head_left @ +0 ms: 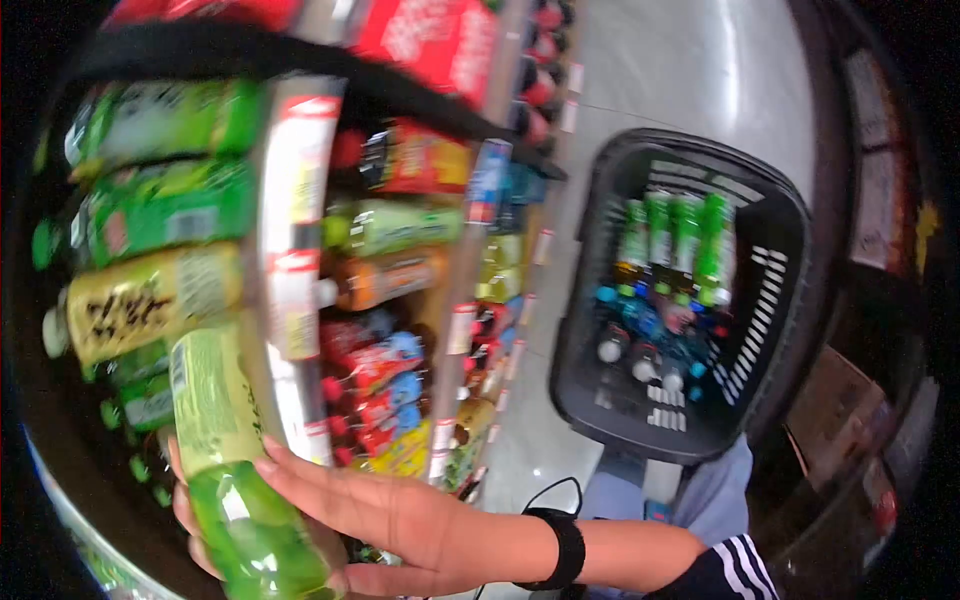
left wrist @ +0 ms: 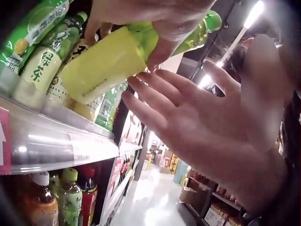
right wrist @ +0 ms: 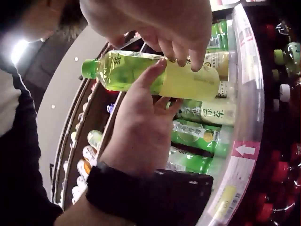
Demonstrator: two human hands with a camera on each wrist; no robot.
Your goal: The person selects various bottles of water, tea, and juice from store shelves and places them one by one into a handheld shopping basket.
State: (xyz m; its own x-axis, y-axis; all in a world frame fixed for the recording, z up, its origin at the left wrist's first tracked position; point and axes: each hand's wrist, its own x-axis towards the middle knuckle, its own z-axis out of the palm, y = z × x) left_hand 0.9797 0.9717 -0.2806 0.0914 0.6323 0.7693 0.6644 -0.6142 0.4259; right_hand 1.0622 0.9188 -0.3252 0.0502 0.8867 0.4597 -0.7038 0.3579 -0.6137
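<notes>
A green tea bottle with a green cap and pale yellow-green label is held in front of a shelf of drinks. My left hand grips it around its middle. Its thumb lies across the near side where the label meets the clear green part, and its fingers go behind. From the other side reaches my right hand, palm showing in the left wrist view, fingers straight and thumb spread away. Its fingertips are right at the bottle's label. In the right wrist view they overlap the label from above.
Upright green and yellow bottles, among them a yellow one, fill the shelf behind a lip with price tags. Lower shelves hold more drinks. A black basket with several green bottles and smaller ones stands on the grey floor.
</notes>
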